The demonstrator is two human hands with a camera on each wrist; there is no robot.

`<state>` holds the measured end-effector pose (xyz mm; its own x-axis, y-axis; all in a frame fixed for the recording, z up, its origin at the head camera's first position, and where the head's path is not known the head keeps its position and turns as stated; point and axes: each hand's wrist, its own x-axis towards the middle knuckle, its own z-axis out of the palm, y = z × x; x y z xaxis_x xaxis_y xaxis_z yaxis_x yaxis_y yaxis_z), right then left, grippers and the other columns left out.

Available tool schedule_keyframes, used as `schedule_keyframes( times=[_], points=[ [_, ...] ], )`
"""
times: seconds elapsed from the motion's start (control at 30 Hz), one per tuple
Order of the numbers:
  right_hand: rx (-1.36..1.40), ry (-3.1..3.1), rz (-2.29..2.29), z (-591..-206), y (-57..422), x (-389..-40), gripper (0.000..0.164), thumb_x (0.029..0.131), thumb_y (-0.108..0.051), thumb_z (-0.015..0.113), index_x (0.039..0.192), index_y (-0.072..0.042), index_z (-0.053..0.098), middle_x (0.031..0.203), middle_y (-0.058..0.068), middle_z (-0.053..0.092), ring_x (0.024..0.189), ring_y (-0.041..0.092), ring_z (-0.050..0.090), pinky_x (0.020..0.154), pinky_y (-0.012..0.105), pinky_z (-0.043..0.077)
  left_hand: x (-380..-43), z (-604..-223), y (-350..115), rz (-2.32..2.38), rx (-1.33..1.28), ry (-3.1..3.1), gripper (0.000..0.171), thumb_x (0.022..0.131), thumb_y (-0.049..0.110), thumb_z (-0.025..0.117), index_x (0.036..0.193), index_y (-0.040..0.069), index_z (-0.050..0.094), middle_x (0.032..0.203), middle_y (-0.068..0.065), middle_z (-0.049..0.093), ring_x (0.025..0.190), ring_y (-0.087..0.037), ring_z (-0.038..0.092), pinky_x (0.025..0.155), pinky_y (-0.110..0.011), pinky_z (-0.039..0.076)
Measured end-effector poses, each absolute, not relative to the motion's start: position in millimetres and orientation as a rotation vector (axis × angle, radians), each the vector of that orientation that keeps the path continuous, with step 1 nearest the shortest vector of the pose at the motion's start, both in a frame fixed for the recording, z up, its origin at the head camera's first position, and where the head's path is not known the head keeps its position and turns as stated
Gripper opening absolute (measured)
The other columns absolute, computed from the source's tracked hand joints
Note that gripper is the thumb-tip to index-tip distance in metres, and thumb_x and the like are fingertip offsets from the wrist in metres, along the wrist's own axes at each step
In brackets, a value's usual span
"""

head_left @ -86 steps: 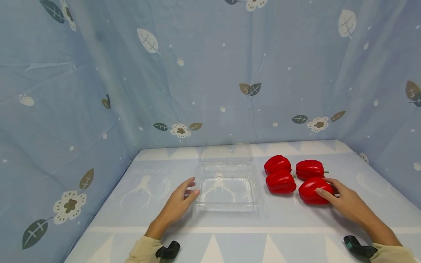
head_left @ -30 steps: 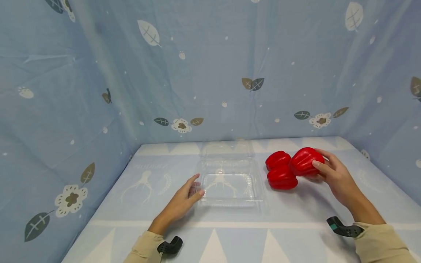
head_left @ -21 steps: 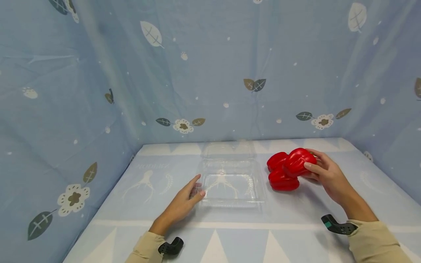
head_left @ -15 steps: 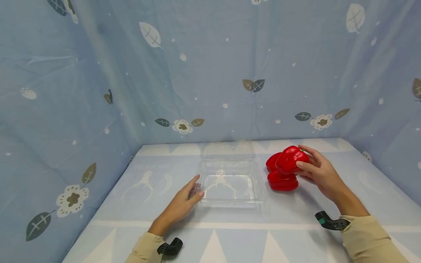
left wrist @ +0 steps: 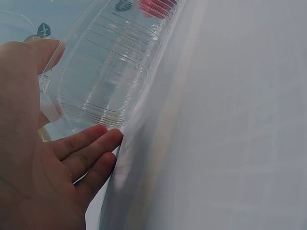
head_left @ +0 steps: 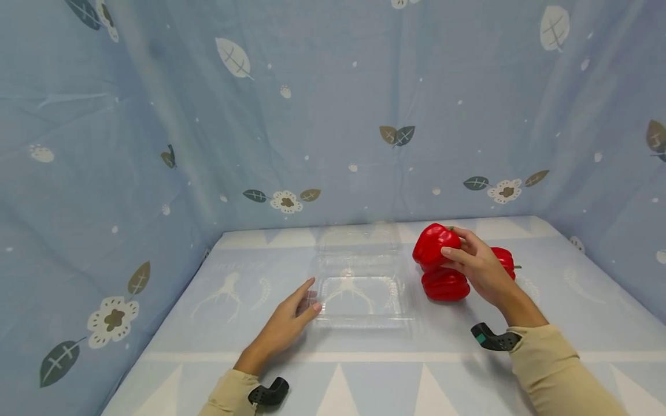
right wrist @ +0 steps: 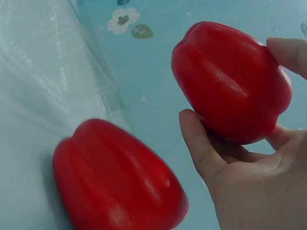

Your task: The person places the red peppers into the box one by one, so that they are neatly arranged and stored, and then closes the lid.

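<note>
Red bell pepper (head_left: 433, 245) is in the right hand (head_left: 480, 267), looks to be up off the tabletop, right of the clear container (head_left: 364, 318), green stem toward the hand. Right fingers: bent round the pepper, thumb on one side, the others opposite, spread about as wide as the fruit. Left hand (head_left: 283, 323): fingers loosely extended and apart at the container's left wall, gripping nothing as far as I can see; firm contact or just beside, can't tell.

Near pepper (head_left: 445, 285) lies just below the held one; another pepper (head_left: 503, 261) sits right of the hand, partly hidden by it. What's directly behind the held one, can't tell.

Step in hand, my read: pepper carry, nothing in the container yet. Next move would call for going left over the right rim, high enough not to snag thin plastic, then lowering, with the left side braced. Light tray could slide if bumped.

Container lid (head_left: 359, 239) lies back on the far side.

Tabletop (head_left: 192, 329): pale blue and white print, white triangles along the near side. Blue fabric (head_left: 312, 115) with leaves and flowers walls off far, left and right. Beige sleeves, black wrist units (head_left: 268, 393).
</note>
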<state>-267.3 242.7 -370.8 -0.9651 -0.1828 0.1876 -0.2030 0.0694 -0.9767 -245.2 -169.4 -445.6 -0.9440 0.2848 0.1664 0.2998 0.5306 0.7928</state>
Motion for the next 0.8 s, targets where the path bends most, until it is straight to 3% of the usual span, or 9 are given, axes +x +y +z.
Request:
schedule_keyframes(
  times=[0.23, 0.5, 0.8],
  points=[
    [0.421, -2.269, 2.119, -370.1, 233.9, -269.1, 0.072, 0.101, -0.024, 0.062, 0.157, -0.007, 0.021, 0.146, 0.013, 0.037, 0.125, 0.022, 0.045, 0.094, 0.027, 0.052, -245.3, -445.2, -169.5, -1.436, -0.522, -2.733, 0.067, 0.102, 0.035, 0.060, 0.159, 0.018, 0.031, 0.142, -0.015, 0.055, 0.133, -0.034, 0.050, 0.111, -0.051, 0.037],
    [0.440, -2.203, 2.258, -375.8, 221.5, -276.1, 0.070, 0.100, -0.019, 0.062, 0.157, -0.009, 0.022, 0.147, 0.014, 0.035, 0.125, 0.027, 0.047, 0.093, 0.039, 0.054, -243.9, -448.6, -170.0, -1.444, -0.512, -2.741, 0.067, 0.102, 0.038, 0.059, 0.159, 0.020, 0.030, 0.148, -0.017, 0.049, 0.137, -0.034, 0.045, 0.113, -0.051, 0.034],
    [0.449, -2.164, 2.271, -377.8, 208.7, -284.0, 0.072, 0.099, -0.018, 0.061, 0.156, -0.008, 0.018, 0.148, 0.016, 0.036, 0.124, 0.027, 0.048, 0.090, 0.035, 0.055, -245.8, -449.7, -170.3, -1.443, -0.534, -2.743, 0.067, 0.102, 0.041, 0.057, 0.160, 0.023, 0.027, 0.148, -0.019, 0.047, 0.134, -0.037, 0.048, 0.110, -0.055, 0.036]
  ],
)
